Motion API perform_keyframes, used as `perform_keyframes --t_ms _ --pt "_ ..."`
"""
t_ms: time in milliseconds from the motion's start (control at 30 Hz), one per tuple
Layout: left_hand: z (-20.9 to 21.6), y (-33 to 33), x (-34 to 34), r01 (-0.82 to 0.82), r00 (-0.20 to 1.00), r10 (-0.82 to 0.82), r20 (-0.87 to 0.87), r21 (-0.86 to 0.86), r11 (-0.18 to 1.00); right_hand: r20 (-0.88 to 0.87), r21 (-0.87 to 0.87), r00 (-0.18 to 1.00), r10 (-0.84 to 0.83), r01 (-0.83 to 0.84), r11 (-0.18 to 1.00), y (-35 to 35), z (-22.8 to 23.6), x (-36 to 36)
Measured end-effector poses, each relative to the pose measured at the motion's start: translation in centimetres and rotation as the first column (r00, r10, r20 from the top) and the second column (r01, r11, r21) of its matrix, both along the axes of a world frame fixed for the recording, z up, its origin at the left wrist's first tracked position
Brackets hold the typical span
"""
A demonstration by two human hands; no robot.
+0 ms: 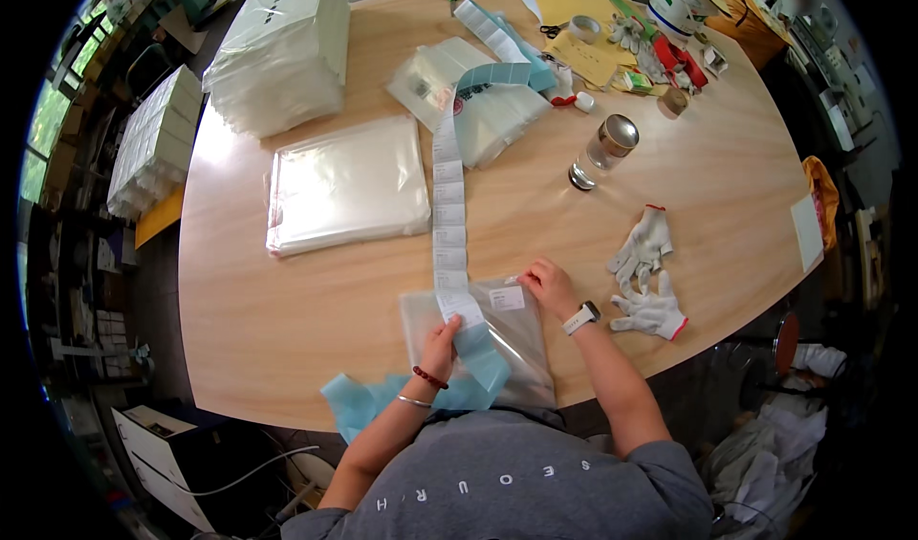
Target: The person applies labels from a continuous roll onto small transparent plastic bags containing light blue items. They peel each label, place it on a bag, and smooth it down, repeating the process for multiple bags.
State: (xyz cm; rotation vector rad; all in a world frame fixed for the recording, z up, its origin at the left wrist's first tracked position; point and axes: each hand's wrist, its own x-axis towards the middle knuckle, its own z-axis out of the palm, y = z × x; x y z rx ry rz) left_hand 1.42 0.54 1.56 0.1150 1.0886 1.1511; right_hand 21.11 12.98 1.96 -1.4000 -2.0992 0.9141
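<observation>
In front of me at the table's near edge lies a clear plastic bag (521, 341), with a white label (507, 298) on its upper right part. My left hand (440, 351) pinches a long strip of white labels (449, 220), whose bare blue backing (483, 363) trails below over the bag and my lap side. The strip runs away from me to the far middle of the table. At the bag's far right corner, my right hand (548, 286) has its fingers curled together on the bag beside the label.
Flat clear bags (349, 186) lie to the left, with a tall wrapped stack (282, 52) behind. White knitted gloves (650, 308) rest at right. A glass bottle (604, 153) stands beyond them. Tape rolls (584, 29), yellow envelopes (574, 4) and a white bucket (672, 9) crowd the far right.
</observation>
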Motion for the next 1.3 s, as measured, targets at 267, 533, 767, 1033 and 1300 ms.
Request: perform_keyframes --t_ms 267,533,767,1033,1300 --pt "0.2 0.0 -0.5 0.031 1.0 -0.031 0.002 0.038 0.999 -0.155 0.361 0.987 0.038 0.021 0.932 -2.0 3.2 -1.4" --pt "1.9 0.9 -0.9 0.122 0.983 -0.139 0.12 0.136 0.983 -0.463 -0.396 0.884 0.07 -0.276 0.876 -8.0 0.4 -2.5" --pt "-0.2 0.5 0.6 0.153 0.988 -0.148 -0.044 0.171 0.973 -0.413 -0.341 0.907 -0.083 -0.07 0.937 -7.4 1.9 -3.2" --pt "-0.4 1.0 0.4 0.129 0.991 -0.128 -0.032 0.029 0.991 -0.048 0.177 0.952 0.302 -0.289 0.941 -7.2 3.3 -2.4" --pt "1.0 1.3 0.6 -0.056 0.998 0.058 0.037 -0.072 0.996 -0.428 0.133 0.9 0.08 -0.025 0.991 -8.2 5.8 -1.2"
